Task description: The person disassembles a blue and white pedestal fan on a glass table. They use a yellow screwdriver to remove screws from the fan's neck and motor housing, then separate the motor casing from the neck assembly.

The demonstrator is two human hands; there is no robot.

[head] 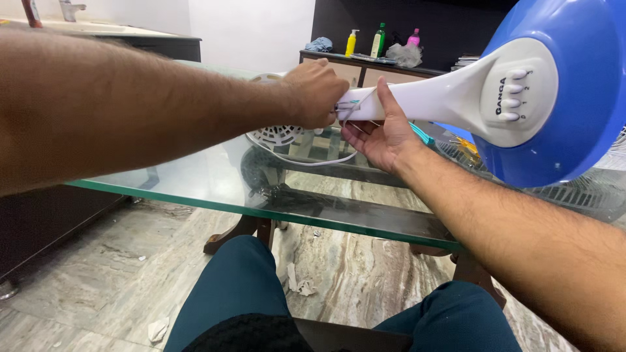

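The fan base [554, 91], a blue dished disc with a white control panel carrying four push buttons, is held tilted above the glass surface [195, 176], with its white stem [424, 98] extending from the disc toward the left of the view. The long axis of the stem runs nearly level, from the disc at upper right to the open stem end at centre. The right hand [381, 133] supports the stem from beneath near that end, palm up, fingers open and the thumb lying against the stem's near side. The left hand [316, 91] is closed in a fist at the stem end itself, where thin wires [349, 107] emerge; what the fingers pinch cannot be determined. Both hands meet at the stem end; the disc lies well to the right of them, beyond the right forearm. A white motor housing [277, 130] with vent slots rests on the surface just behind the left hand, with a white cord [306, 160] trailing from it. A wire fan guard [587, 182] lies at far right. Bottles [378, 40] stand on a rear cabinet.
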